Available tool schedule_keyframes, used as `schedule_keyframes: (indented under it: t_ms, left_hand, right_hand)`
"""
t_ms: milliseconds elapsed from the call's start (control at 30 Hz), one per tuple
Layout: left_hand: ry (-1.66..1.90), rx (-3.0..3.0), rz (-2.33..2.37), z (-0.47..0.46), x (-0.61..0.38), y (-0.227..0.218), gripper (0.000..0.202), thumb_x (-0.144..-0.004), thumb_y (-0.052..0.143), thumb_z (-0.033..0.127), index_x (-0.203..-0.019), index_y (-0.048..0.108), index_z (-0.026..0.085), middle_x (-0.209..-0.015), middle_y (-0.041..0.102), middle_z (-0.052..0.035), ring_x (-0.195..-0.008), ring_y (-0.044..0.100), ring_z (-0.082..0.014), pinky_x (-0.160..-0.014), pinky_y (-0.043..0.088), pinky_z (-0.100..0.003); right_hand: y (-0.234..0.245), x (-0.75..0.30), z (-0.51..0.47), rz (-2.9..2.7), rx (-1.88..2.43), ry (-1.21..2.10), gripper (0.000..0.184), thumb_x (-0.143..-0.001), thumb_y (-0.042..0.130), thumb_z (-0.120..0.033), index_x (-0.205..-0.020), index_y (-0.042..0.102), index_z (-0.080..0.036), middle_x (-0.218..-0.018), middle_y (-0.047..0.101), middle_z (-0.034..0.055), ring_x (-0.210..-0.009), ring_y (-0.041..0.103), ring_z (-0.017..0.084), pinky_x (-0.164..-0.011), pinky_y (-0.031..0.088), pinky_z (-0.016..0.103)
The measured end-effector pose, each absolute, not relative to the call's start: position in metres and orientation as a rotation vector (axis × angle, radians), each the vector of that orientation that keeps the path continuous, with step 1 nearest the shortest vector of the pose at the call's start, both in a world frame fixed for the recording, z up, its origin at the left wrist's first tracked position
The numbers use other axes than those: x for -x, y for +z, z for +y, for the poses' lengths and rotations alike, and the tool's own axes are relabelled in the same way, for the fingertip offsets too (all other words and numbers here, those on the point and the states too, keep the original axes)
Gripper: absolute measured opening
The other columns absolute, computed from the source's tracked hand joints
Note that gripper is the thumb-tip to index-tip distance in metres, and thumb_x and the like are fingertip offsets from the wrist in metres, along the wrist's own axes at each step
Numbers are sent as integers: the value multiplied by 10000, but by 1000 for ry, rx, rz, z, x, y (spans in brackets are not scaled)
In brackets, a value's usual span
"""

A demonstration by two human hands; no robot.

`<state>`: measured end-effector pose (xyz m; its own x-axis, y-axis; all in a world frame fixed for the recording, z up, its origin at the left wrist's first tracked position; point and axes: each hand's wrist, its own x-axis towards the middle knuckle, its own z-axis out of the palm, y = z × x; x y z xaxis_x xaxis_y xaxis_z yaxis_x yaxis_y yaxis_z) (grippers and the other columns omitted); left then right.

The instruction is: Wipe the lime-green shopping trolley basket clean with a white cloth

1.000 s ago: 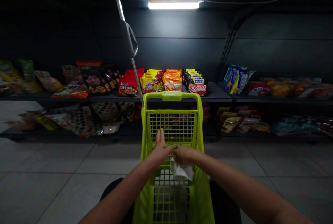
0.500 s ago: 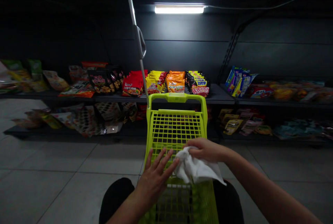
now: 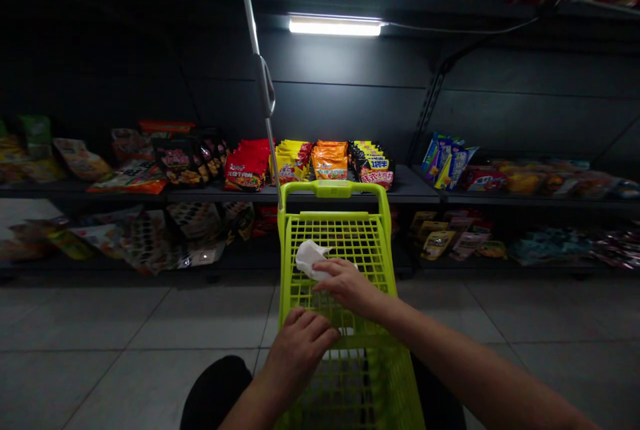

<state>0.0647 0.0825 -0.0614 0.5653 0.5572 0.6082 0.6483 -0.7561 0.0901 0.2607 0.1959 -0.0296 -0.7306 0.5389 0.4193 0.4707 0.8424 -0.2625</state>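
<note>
A lime-green plastic shopping cart point(image 3: 381, 219) stands right in front of me, its mesh basket facing the shelves. My right hand point(image 3: 346, 285) presses a crumpled white cloth point(image 3: 309, 258) against the cart's upright mesh panel, fingers closed over it. My left hand point(image 3: 300, 345) grips the cart's near rim, fingers curled over the edge. A metal pole point(image 3: 260, 77) rises from the cart's left corner.
Dark store shelves point(image 3: 415, 185) run across the view, stocked with noodle packets point(image 3: 330, 161) and snack bags point(image 3: 131, 177). A light strip point(image 3: 335, 26) glows under the upper shelf. Grey tiled floor point(image 3: 125, 330) lies on both sides. My dark-clad knee point(image 3: 215, 390) shows at the bottom.
My right hand moved the white cloth forward and up onto the cart's mesh panel. My left hand went from open and spread to curled over the near rim.
</note>
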Motion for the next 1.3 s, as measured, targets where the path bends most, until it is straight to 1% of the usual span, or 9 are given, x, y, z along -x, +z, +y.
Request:
schedule_keyframes:
  t_ms: [100, 267, 333, 467, 600, 900, 1067, 1167, 1300]
  left_hand:
    - [-972, 2661, -1009, 84, -64, -59, 135, -1006, 543, 275, -1038, 675, 270, -878, 698, 28, -808, 546, -166, -849, 307, -330]
    - [-1014, 2669, -1010, 91, -63, -56, 116, -993, 571, 268, -1040, 676, 278, -861, 701, 42, -796, 548, -159, -830, 306, -329]
    - [-1018, 2661, -999, 95, -62, -57, 90, -982, 596, 265, -1000, 683, 276, -814, 693, 45, -760, 538, -155, -797, 306, -329]
    - [-975, 2679, -995, 104, -58, -62, 52, -950, 652, 253, -966, 697, 272, -785, 690, 41, -731, 538, -149, -736, 306, -325]
    - [-925, 2770, -1058, 107, -56, -67, 182, -882, 732, 234, -1048, 714, 307, -826, 699, 38, -771, 576, -144, -721, 336, -314]
    - [-947, 2754, -1113, 105, -65, -69, 261, -852, 765, 198, -1064, 725, 345, -809, 692, 54, -759, 558, -143, -740, 339, -321]
    - [-918, 2786, -1055, 110, -74, -65, 255, -860, 754, 197, -1071, 715, 335, -825, 699, 56, -775, 550, -148, -751, 328, -321]
    - [-914, 2799, -1049, 114, -75, -66, 234, -856, 752, 181, -1043, 725, 320, -806, 691, 47, -773, 547, -151, -743, 328, -318]
    - [-872, 2815, -1077, 115, -71, -66, 249, -827, 780, 187, -1032, 734, 322, -808, 699, 44, -783, 559, -160, -746, 344, -321]
  right_hand:
    - [-17, -264, 242, -2490, 803, 75, 250, -945, 628, -186, -1097, 770, -325, -1350, 671, 15, -1197, 587, 227, -1055, 408, 397]
    - [-15, -220, 275, -2178, 1194, 51, 260, -919, 595, -105, -966, 791, -269, -1148, 755, 44, -1009, 621, 220, -956, 448, 378]
    - [-21, -191, 261, -2286, 1041, 72, 325, -927, 560, -94, -1089, 767, -284, -1167, 745, 25, -1036, 610, 208, -984, 436, 361]
    - [-23, -154, 249, -2540, 747, -50, 489, -962, 536, -142, -1403, 585, -346, -1476, 567, -17, -1256, 503, 221, -1088, 370, 369]
    - [-8, -174, 282, -2584, 871, -146, 358, -1002, 546, -242, -1325, 647, -358, -1496, 550, -31, -1212, 497, 237, -1050, 384, 387]
    - [-6, -335, 300, -2051, 1583, -312, 234, -984, 559, -244, -1107, 757, -266, -1140, 684, 94, -1093, 502, 259, -984, 377, 405]
    - [-14, -282, 310, -1864, 1609, -160, 262, -959, 520, -184, -989, 778, -216, -1042, 703, 115, -1040, 571, 249, -963, 428, 391]
    - [-18, -212, 317, -2031, 1341, 72, 336, -912, 492, -83, -1076, 759, -203, -1164, 725, 81, -1128, 611, 218, -1034, 437, 370]
    - [-20, -172, 308, -2194, 1078, 188, 498, -843, 584, -102, -1333, 641, -167, -1466, 575, 111, -1385, 485, 232, -1171, 355, 400]
